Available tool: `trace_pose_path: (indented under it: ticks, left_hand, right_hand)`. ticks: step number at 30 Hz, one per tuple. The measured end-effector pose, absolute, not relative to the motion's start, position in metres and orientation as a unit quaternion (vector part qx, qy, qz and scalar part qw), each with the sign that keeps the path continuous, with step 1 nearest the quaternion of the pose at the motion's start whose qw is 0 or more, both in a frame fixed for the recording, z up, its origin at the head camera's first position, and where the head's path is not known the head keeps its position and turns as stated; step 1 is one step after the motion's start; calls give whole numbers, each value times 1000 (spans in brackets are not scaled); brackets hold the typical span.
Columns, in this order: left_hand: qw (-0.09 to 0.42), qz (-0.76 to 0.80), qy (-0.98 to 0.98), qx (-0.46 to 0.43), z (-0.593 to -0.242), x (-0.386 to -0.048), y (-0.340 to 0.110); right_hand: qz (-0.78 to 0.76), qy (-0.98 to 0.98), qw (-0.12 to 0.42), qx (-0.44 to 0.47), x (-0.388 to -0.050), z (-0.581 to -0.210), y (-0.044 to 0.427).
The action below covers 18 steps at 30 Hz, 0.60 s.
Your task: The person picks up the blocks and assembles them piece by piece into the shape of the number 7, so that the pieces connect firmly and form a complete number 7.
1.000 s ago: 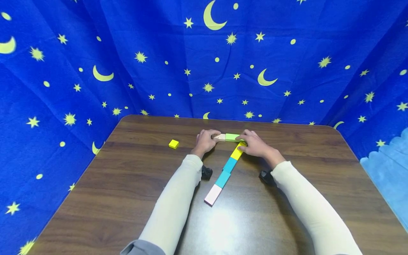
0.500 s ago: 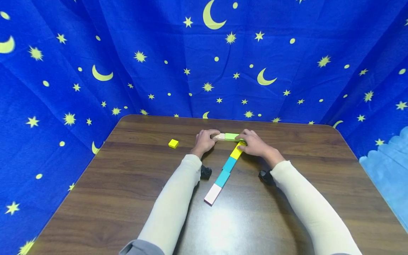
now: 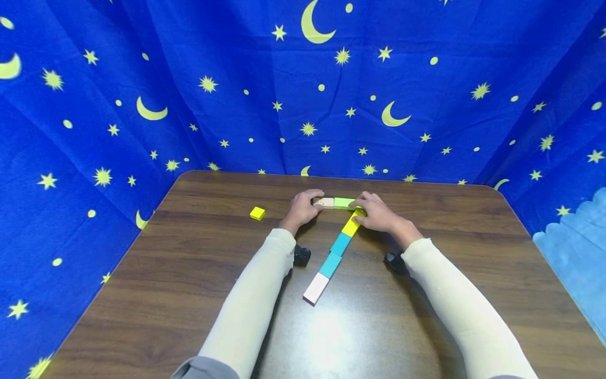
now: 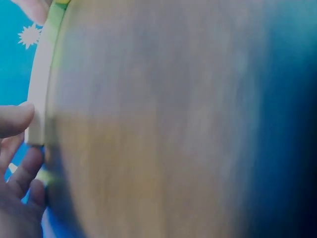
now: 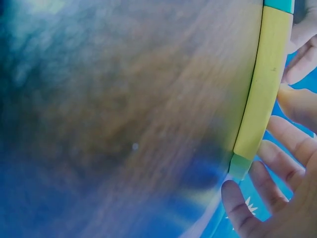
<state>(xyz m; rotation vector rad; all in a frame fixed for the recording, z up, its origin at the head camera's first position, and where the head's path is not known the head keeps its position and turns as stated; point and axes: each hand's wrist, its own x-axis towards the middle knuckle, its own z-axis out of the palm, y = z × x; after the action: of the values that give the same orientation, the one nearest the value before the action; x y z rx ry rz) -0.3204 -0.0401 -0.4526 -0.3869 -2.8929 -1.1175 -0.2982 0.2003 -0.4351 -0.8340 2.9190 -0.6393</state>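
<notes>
Near the back of the table, a natural-wood block and a light green block lie end to end. From the green block's right end a slanting row runs toward the front: a yellow block, a darker blue block, a teal block and a pale pink block. My left hand is around the wood block's left end, thumb and fingers spread loosely; its thumb touches the block in the left wrist view. Spread fingers of my right hand touch the corner where green and yellow blocks meet.
A single yellow square block lies apart, left of my left hand. Dark wrist cameras sit under both wrists. A blue curtain with moons and stars hangs behind the brown table.
My left hand has shifted slightly left and its fingers have loosened, showing more of the wood block. The right hand and the rows of blocks stay in place.
</notes>
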Motion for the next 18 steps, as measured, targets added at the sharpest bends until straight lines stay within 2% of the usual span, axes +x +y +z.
trace_pose_path:
  ticks: [8,18]
  left_hand:
    - [-9,-350,-930,-115,-450,-322,-52]
    - [-11,-355,-931,-86,-455,-322,-41]
  right_hand:
    - [-204,940,26,-272,-299,-437,197]
    - [-206,941,21,-267,-297,-436,200]
